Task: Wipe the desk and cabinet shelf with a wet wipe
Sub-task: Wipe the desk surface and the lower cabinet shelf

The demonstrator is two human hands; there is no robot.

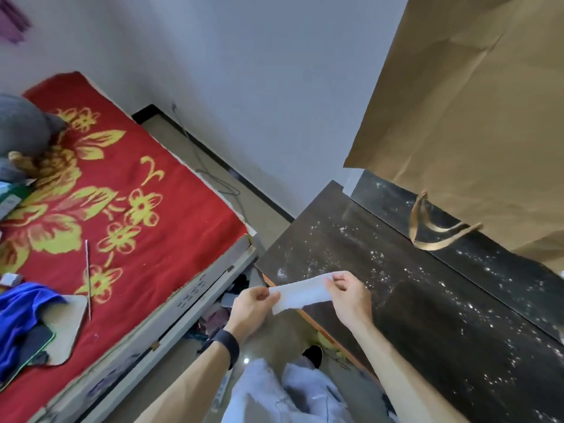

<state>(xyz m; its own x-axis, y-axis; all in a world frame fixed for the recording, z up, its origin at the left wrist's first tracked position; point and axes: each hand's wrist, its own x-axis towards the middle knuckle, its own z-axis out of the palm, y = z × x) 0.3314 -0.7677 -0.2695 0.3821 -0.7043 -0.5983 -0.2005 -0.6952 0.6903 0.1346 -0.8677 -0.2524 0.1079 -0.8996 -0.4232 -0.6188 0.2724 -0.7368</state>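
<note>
A white wet wipe (pixel 302 293) is stretched flat between both hands, just off the near left edge of the dark desk (pixel 427 315). My left hand (pixel 251 306) pinches its left end; a black band sits on that wrist. My right hand (pixel 348 293) pinches its right end, above the desk's edge. The desk top is dark with many pale specks and smears across it. No cabinet shelf can be made out in this view.
A large brown paper bag (pixel 464 123) with a looped handle stands on the desk's far right. On the left is a bed with a red flowered blanket (pixel 128 215), blue cloth (pixel 21 315) and clutter. A narrow floor gap with a cable runs along the wall.
</note>
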